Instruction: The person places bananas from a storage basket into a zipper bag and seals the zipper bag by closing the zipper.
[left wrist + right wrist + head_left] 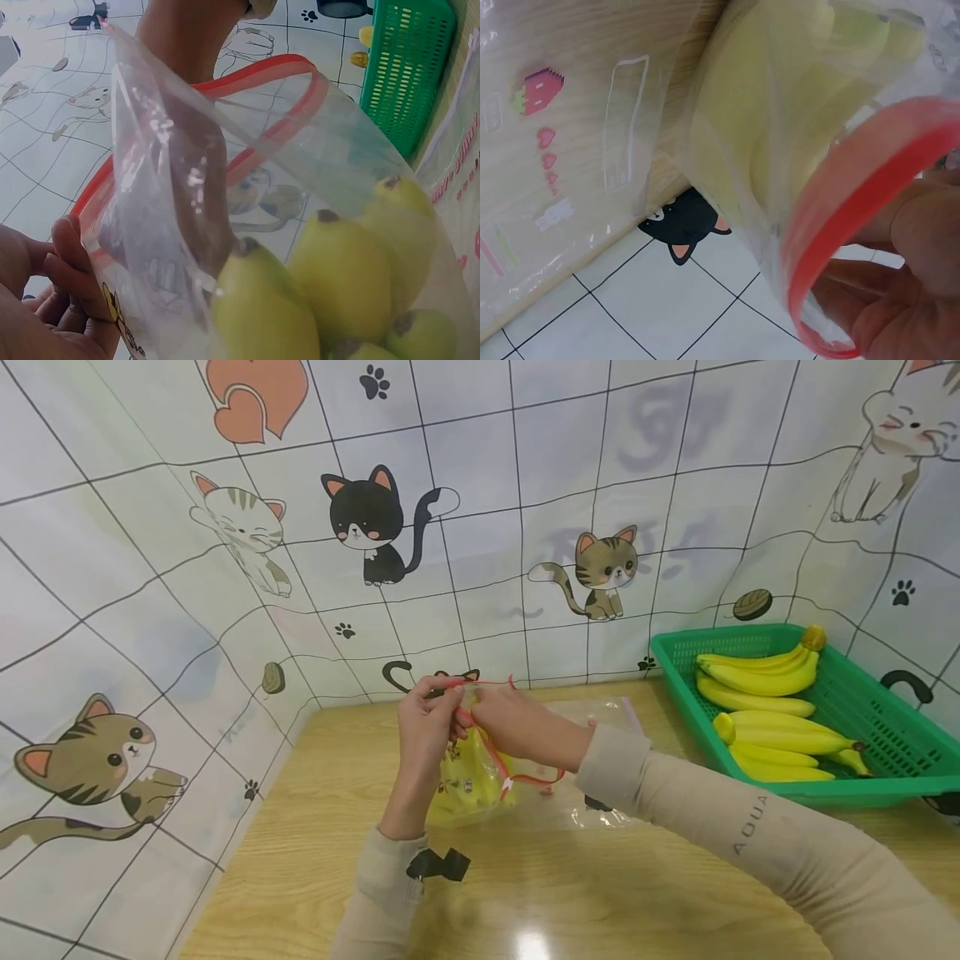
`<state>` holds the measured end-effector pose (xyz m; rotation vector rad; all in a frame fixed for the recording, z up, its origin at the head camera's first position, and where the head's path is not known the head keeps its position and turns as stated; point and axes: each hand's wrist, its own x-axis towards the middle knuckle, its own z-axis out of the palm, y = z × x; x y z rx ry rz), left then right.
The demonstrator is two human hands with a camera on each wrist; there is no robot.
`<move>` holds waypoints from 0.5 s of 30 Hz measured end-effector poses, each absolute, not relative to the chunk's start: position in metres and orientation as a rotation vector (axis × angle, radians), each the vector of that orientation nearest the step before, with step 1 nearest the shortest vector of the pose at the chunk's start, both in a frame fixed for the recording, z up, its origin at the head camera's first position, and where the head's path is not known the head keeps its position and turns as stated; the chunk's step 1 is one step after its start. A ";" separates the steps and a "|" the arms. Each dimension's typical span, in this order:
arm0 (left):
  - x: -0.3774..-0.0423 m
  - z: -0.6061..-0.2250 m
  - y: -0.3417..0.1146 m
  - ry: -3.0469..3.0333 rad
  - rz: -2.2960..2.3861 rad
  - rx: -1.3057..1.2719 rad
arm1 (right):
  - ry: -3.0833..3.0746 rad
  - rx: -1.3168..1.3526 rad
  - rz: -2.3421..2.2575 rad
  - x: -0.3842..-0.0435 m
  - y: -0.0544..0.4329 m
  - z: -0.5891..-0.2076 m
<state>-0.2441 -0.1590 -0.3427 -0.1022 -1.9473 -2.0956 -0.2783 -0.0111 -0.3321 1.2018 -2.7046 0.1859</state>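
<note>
A clear zip bag (461, 777) with a red zip edge (870, 195) and small printed figures holds several yellow bananas (262, 307) with dark tips. At the bag's left rim, my left hand (427, 718) pinches the plastic between thumb and fingers. The mouth of the bag gapes in the left wrist view. My right hand (513, 718) reaches into that mouth and shows through the plastic, fingers pointing down by the bananas. Its fingertips are hidden behind the red edge in the right wrist view, so I cannot tell what they hold.
A green basket (787, 789) with several bananas (765, 677) stands at the right on the wooden table (330, 852). Another clear printed bag (577, 150) lies flat beside the filled one. Behind the table hangs a cat-patterned wall sheet (480, 527).
</note>
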 end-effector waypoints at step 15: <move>-0.245 -0.344 -0.160 -1.965 -2.099 -0.104 | -2.647 1.386 0.144 -0.279 0.003 -0.329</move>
